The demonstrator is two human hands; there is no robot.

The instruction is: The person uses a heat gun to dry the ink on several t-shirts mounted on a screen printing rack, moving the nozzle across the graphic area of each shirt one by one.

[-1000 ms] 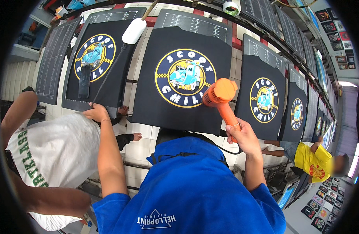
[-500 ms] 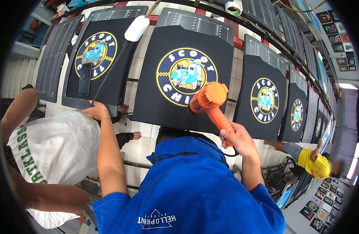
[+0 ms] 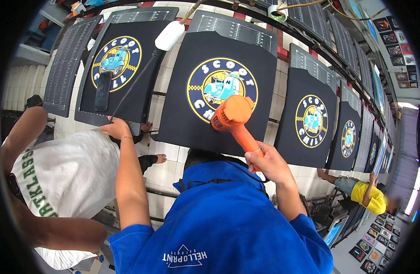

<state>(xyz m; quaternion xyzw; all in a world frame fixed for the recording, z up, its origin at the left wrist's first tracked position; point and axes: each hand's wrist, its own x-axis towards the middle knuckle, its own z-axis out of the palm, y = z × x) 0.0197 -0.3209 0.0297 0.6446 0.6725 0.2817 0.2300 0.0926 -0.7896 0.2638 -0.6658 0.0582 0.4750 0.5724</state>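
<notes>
My right hand (image 3: pixel 270 163) is wrapped round the handle of an orange heat gun (image 3: pixel 237 111). The gun's head hangs over the lower part of a round print with a blue scooter (image 3: pixel 221 86), hiding some of its lettering. That print is on a black T-shirt (image 3: pixel 178 91) lying flat on the middle board. My left hand (image 3: pixel 116 129) is at the near edge of the left board, its fingers closed round a black cord (image 3: pixel 132 89) that runs up to a white connector (image 3: pixel 169 35). Beside it, a dark phone (image 3: pixel 102 91) lies on the left black T-shirt (image 3: pixel 143 75).
More shirts with the same print, such as one black shirt (image 3: pixel 287 114), lie on boards stretching right. A person in a white shirt (image 3: pixel 73 169) stands close on my left. Another person in a yellow shirt (image 3: pixel 373 197) is far right. A tape roll (image 3: pixel 277 14) sits beyond the boards.
The heat gun in my right hand has moved a little left across the lower part of the print. My left hand stays at the left board's edge with the cord.
</notes>
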